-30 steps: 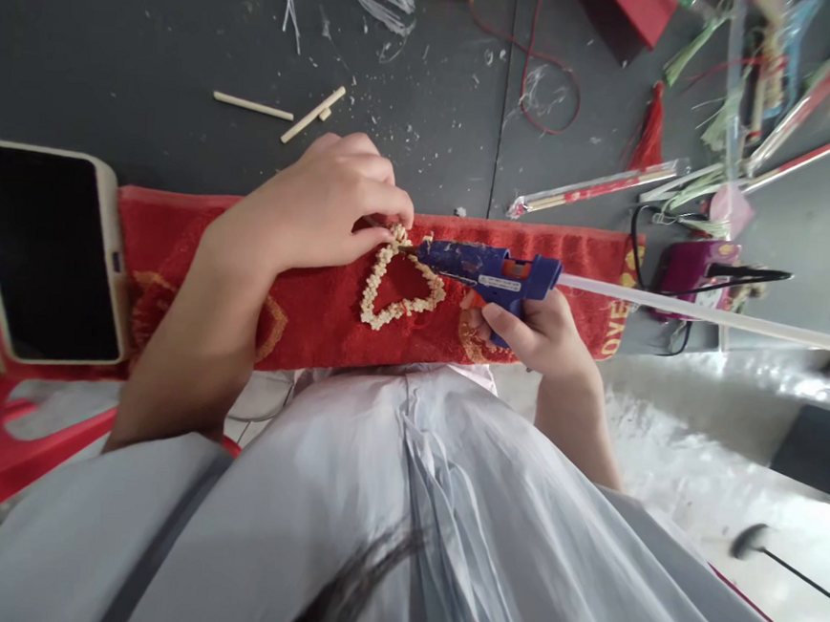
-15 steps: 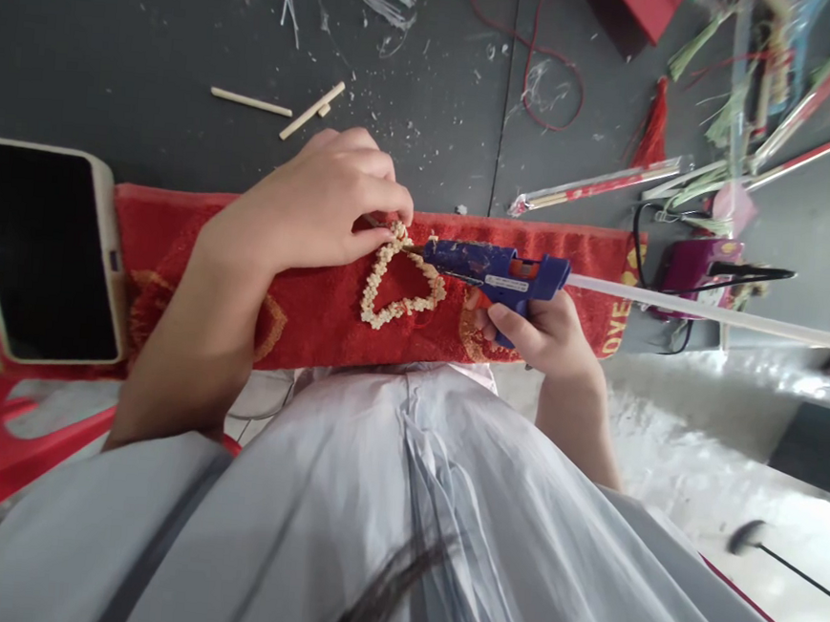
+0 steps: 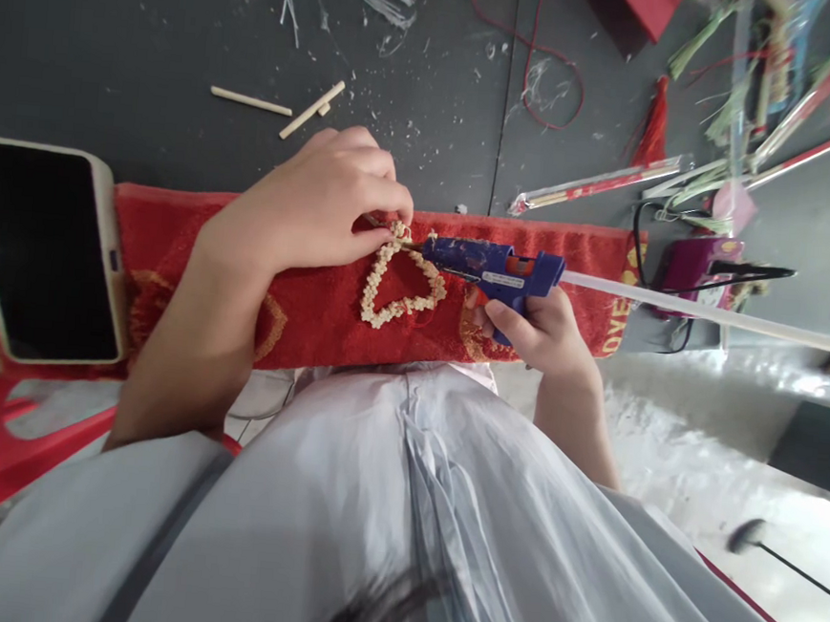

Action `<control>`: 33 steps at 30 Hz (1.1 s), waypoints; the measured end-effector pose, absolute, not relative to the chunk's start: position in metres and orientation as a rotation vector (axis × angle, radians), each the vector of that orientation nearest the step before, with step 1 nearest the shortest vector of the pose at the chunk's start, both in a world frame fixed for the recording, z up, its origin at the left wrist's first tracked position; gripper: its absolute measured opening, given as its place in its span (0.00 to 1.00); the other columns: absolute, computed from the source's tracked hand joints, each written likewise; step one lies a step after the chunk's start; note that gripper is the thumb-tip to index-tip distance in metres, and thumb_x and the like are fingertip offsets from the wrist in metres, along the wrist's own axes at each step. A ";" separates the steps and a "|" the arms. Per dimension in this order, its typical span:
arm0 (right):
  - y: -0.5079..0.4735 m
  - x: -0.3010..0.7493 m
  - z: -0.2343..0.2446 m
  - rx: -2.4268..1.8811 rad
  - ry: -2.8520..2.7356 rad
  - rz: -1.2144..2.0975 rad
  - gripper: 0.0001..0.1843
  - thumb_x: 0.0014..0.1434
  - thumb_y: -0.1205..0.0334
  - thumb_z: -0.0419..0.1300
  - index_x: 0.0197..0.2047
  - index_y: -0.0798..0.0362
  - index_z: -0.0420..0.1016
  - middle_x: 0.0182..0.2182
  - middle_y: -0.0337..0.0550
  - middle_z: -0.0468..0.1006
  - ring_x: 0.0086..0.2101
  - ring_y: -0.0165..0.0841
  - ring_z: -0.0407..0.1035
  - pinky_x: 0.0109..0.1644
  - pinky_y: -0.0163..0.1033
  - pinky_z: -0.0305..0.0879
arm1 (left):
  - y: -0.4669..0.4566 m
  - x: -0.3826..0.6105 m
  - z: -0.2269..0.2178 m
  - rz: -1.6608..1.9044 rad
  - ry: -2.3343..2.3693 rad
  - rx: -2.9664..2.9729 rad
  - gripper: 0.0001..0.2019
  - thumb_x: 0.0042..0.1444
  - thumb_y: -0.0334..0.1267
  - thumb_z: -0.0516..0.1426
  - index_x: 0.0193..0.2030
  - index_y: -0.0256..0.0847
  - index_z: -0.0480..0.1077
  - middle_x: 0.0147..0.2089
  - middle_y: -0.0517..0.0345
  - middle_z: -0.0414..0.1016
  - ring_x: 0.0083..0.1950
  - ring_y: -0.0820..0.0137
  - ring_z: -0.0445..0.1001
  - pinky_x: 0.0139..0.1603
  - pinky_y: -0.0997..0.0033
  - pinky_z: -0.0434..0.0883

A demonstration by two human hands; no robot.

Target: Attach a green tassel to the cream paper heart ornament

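On towel (image 3: 314,317): left hand (image 3: 338,198) pinches loop (image 3: 371,296); right hand (image 3: 546,339) grips glue gun (image 3: 471,261), tip contact unclear; stick (image 3: 674,306) cut off right.

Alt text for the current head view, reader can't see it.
A person's right hand holds a blue plastic glue gun, its nozzle at the top of a cream, knobbly, roughly triangular loop that the left hand pinches. Beneath is a red terry towel on a dark grey table; a pale-framed, black-screened device sits at the left.
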State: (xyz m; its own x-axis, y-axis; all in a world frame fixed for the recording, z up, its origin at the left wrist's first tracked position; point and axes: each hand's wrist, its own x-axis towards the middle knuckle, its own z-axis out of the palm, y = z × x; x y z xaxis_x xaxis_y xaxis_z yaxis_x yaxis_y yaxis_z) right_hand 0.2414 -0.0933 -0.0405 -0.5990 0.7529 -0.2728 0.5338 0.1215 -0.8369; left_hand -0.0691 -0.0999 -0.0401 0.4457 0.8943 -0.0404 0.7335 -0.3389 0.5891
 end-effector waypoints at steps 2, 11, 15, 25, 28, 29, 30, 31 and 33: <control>-0.093 0.242 -0.042 -1.293 -2.155 1.492 0.34 0.63 0.31 0.57 0.23 0.53 0.67 0.17 0.39 0.67 0.20 0.24 0.60 0.24 0.35 0.55 | -0.100 -0.069 -0.040 0.386 1.360 2.169 0.12 0.65 0.44 0.54 0.45 0.55 0.81 0.44 0.54 0.80 0.59 0.53 0.74 0.63 0.48 0.69; -0.092 0.242 -0.035 -1.284 -2.057 1.587 0.29 0.64 0.35 0.59 0.28 0.53 0.75 0.22 0.41 0.74 0.23 0.26 0.66 0.26 0.34 0.62 | -0.101 -0.070 -0.041 0.446 1.339 2.119 0.12 0.65 0.45 0.55 0.45 0.55 0.81 0.43 0.54 0.79 0.59 0.54 0.73 0.64 0.48 0.69; -0.093 0.241 -0.037 -1.304 -2.067 1.592 0.30 0.62 0.32 0.59 0.26 0.52 0.73 0.21 0.40 0.73 0.22 0.27 0.65 0.25 0.34 0.62 | -0.101 -0.070 -0.043 0.467 1.341 2.137 0.13 0.65 0.45 0.54 0.47 0.57 0.81 0.43 0.53 0.80 0.59 0.54 0.73 0.64 0.47 0.69; -0.094 0.241 -0.042 -1.401 -2.091 1.570 0.36 0.59 0.26 0.58 0.25 0.54 0.74 0.18 0.40 0.71 0.19 0.25 0.63 0.22 0.34 0.58 | -0.101 -0.069 -0.041 0.466 1.350 2.099 0.12 0.65 0.44 0.55 0.45 0.55 0.81 0.45 0.53 0.80 0.61 0.53 0.73 0.66 0.46 0.68; -0.094 0.241 -0.042 -1.397 -2.064 1.569 0.36 0.58 0.26 0.58 0.27 0.54 0.75 0.19 0.41 0.72 0.19 0.25 0.64 0.23 0.34 0.59 | -0.101 -0.068 -0.039 0.439 1.336 2.118 0.12 0.65 0.44 0.54 0.47 0.56 0.80 0.48 0.55 0.81 0.60 0.54 0.73 0.66 0.47 0.68; -0.094 0.241 -0.043 -1.394 -2.056 1.579 0.36 0.58 0.26 0.58 0.27 0.54 0.75 0.19 0.41 0.72 0.19 0.25 0.64 0.23 0.34 0.59 | -0.100 -0.068 -0.039 0.435 1.323 2.121 0.13 0.65 0.44 0.54 0.47 0.57 0.80 0.48 0.56 0.81 0.60 0.55 0.73 0.66 0.47 0.68; -0.094 0.241 -0.044 -1.392 -2.050 1.592 0.35 0.58 0.26 0.59 0.26 0.54 0.75 0.19 0.41 0.72 0.19 0.25 0.64 0.23 0.34 0.59 | -0.099 -0.067 -0.039 0.433 1.310 2.122 0.13 0.65 0.43 0.53 0.48 0.57 0.80 0.48 0.56 0.82 0.60 0.55 0.73 0.66 0.47 0.68; -0.094 0.241 -0.044 -1.392 -2.046 1.603 0.35 0.58 0.26 0.59 0.26 0.54 0.75 0.19 0.40 0.71 0.19 0.25 0.63 0.22 0.34 0.59 | -0.099 -0.067 -0.039 0.431 1.299 2.122 0.14 0.65 0.43 0.53 0.48 0.57 0.80 0.48 0.57 0.82 0.60 0.55 0.73 0.67 0.47 0.68; -0.094 0.241 -0.045 -1.389 -2.039 1.614 0.35 0.58 0.27 0.59 0.25 0.53 0.74 0.18 0.40 0.70 0.19 0.25 0.62 0.22 0.34 0.58 | -0.098 -0.067 -0.039 0.425 1.290 2.119 0.14 0.64 0.42 0.53 0.49 0.57 0.80 0.48 0.57 0.83 0.60 0.55 0.74 0.66 0.46 0.68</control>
State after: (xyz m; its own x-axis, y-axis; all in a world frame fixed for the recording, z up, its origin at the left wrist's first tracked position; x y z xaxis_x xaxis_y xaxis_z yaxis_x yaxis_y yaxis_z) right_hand 0.2412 -0.0943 -0.0451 -0.5416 0.7508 -0.3781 0.5402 -0.0337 -0.8408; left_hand -0.0666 -0.0977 -0.0394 0.4727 0.8802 -0.0425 0.6826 -0.3352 0.6494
